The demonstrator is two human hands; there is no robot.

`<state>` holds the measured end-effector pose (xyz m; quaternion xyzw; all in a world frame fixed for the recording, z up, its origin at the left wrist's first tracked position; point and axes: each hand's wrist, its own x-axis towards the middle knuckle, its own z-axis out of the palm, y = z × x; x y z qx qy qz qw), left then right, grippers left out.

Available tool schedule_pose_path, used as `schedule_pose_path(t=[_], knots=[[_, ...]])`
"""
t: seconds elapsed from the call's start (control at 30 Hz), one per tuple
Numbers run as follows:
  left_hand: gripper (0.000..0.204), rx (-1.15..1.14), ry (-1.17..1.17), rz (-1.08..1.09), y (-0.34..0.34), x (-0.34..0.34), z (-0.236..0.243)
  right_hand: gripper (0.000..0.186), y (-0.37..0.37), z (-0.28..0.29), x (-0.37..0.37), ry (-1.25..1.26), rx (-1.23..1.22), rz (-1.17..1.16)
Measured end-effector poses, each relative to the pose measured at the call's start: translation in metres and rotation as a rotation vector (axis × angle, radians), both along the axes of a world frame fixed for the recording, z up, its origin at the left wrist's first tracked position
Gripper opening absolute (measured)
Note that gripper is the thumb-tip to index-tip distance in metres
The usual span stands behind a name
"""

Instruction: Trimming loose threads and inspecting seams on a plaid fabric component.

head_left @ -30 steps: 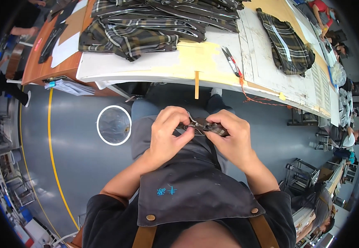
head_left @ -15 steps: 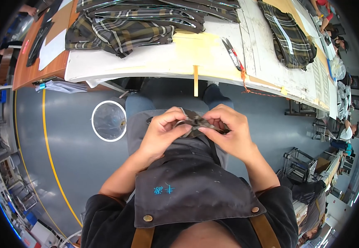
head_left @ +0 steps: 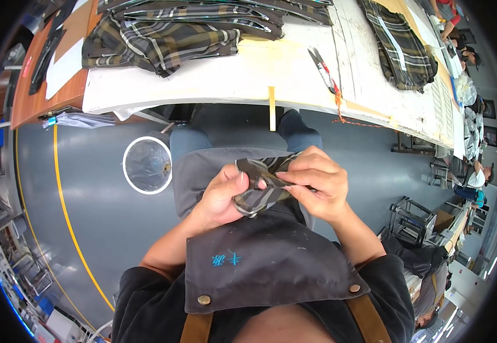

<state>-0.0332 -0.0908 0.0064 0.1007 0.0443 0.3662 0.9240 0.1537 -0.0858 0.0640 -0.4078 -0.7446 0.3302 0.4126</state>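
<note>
Over my lap I hold a small plaid fabric piece (head_left: 255, 200), dark brown and olive with pale stripes. My left hand (head_left: 224, 194) grips its left side, with a fingertip poking through by the dark brown edge. My right hand (head_left: 318, 182) pinches the right side between thumb and fingers. Both hands are closed on the cloth, just above my grey apron (head_left: 271, 257). Part of the cloth is hidden behind the right fingers.
Ahead stands a white-topped table (head_left: 214, 86) with a pile of plaid garments (head_left: 162, 48) with zips. Red-handled scissors (head_left: 325, 71) on an orange cord lie there, beside another folded plaid piece (head_left: 400, 48). A lined round bin (head_left: 147, 140) stands left. Several people sit far right.
The fabric has been opened out from a bunched fold, showing more plaid and a dark edge. My left hand has shifted slightly down, and the view has moved a little.
</note>
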Motion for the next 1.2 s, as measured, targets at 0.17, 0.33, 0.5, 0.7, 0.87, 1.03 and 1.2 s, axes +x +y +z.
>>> schedule_pose_path(t=[0.17,0.33,0.5,0.7,0.87,1.03,1.2], knots=[[0.028,-0.235,-0.113,0.018,0.000,0.007,-0.013,0.020,-0.006,-0.005,-0.005,0.008,-0.167,-0.169],[0.022,-0.270,-0.011,-0.047,0.003,0.012,-0.015,0.012,0.004,-0.008,-0.007,-0.008,-0.072,-0.143],[0.027,-0.367,0.219,-0.049,0.006,0.019,-0.023,0.007,0.003,-0.026,-0.004,0.037,-0.250,-0.249],[0.026,-0.539,0.287,-0.031,0.017,0.027,-0.022,0.005,0.005,-0.048,-0.005,0.137,-0.503,-0.406],[0.022,-0.630,0.354,-0.039,0.029,0.033,-0.018,0.007,0.009,-0.061,-0.008,0.190,-0.612,-0.504],[0.021,-0.655,0.392,-0.017,0.035,0.034,-0.016,0.009,0.013,-0.060,-0.010,0.197,-0.634,-0.540],[0.022,-0.678,0.355,-0.038,0.036,0.034,-0.015,0.009,0.013,-0.055,-0.012,0.254,-0.644,-0.543]])
